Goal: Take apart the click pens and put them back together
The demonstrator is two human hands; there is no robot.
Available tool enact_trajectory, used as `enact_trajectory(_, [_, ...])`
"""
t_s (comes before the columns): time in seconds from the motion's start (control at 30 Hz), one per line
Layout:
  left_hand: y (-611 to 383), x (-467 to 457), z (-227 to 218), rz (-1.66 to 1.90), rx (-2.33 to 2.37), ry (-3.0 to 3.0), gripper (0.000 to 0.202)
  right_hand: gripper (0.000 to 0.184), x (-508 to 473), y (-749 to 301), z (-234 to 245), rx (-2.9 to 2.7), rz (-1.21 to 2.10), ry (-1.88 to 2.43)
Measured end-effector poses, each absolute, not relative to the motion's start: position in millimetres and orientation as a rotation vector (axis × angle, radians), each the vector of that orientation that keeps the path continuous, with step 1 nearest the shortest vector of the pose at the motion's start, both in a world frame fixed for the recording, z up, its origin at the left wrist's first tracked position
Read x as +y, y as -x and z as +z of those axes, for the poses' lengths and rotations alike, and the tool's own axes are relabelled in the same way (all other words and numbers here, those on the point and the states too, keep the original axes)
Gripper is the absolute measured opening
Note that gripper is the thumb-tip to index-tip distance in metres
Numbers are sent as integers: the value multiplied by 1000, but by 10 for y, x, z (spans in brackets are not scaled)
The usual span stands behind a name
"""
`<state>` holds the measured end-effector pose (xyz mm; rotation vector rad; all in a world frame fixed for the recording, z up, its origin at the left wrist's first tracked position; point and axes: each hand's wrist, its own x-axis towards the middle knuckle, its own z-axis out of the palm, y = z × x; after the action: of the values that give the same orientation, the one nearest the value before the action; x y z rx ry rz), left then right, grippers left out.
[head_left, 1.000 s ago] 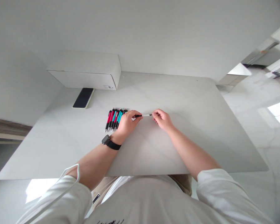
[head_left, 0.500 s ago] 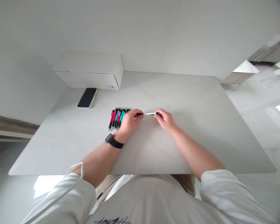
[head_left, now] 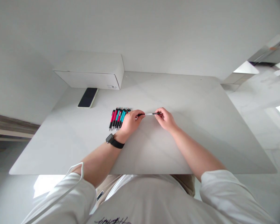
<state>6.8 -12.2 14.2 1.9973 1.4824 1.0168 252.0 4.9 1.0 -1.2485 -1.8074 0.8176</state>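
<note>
A white-barrelled pen (head_left: 149, 114) with black ends lies level between my two hands, a little above or on the tabletop. My left hand (head_left: 132, 120) pinches its left black end, and my right hand (head_left: 165, 119) pinches the right black end between thumb and fingers. The fingers cover both tips of the pen. Close beside my left hand lies a row of several red, teal and black pens (head_left: 116, 119), side by side; my hand hides part of the right side of that row.
A white box (head_left: 88, 80) stands at the back left of the white table (head_left: 189, 93), against the wall. In front of the box lies a phone (head_left: 88, 97) with a dark screen. A black watch (head_left: 114, 141) is on my left wrist.
More black shows at the pen's right end beside my right fingers, and the right fingers have shifted slightly. My left hand stays almost where it was, still pinching the pen.
</note>
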Motion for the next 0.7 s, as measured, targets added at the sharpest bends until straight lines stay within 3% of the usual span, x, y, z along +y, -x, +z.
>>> enact_trajectory(0.2, [-58,-120,134,1039,1467,-1996,12,42,57,-2535,-8,-1821,934,1323])
enact_trajectory(0.63, [-56,-123,143,1017,1474,-2010,13,31,75,-2542,-28,-1828,849,1291])
enact_trajectory(0.7, [-55,-121,144,1018,1478,-2010,14,38,79,-2542,-22,-1789,822,1275])
